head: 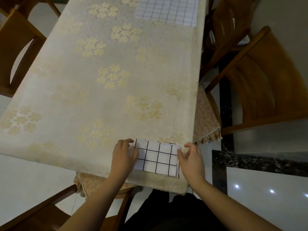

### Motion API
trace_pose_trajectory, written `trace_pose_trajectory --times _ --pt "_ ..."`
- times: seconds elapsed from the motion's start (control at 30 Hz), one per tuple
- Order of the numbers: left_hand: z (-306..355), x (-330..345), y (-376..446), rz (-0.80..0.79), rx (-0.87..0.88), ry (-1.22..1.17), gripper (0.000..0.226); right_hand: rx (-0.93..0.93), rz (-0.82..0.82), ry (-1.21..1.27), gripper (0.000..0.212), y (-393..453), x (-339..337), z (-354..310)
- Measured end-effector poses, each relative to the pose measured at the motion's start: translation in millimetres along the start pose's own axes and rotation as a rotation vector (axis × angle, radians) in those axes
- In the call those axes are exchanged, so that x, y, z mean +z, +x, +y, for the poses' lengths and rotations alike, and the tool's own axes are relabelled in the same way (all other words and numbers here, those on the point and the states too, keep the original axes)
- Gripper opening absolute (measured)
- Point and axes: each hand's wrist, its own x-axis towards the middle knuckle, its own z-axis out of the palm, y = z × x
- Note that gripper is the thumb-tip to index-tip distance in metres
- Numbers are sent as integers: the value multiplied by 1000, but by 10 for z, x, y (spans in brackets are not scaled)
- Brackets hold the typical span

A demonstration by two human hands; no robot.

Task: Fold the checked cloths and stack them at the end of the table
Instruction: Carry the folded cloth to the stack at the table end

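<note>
This looks like a dining room in a home. A long table [103, 77] is covered with a cream tablecloth [66, 100] that has a pattern of pale gold flowers. Wooden chairs stand around it: two on the right side [266, 84], one on the left [18, 47] and one at the near end [50, 212]. Some seats have a cushion [205, 117] of flowered fabric with a frill. The floor [270, 189] is of shiny pale tiles with a border of dark marble [260, 161], and it reflects small ceiling lights, as in a private house.
</note>
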Motion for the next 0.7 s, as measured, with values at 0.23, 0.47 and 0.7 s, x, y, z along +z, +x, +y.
trace_pose_trajectory --times 0.23,0.47,0.7 --pt "-58 331 -106 -135 589 307 50 -591 -104 -445 52 -162 619 -219" --pt "-98 422 -72 -302 481 352 55 -488 -228 -620 60 -53 840 -125" --pt "-235 266 -5 -351 360 464 76 -443 -178 -660 77 -21 606 120"
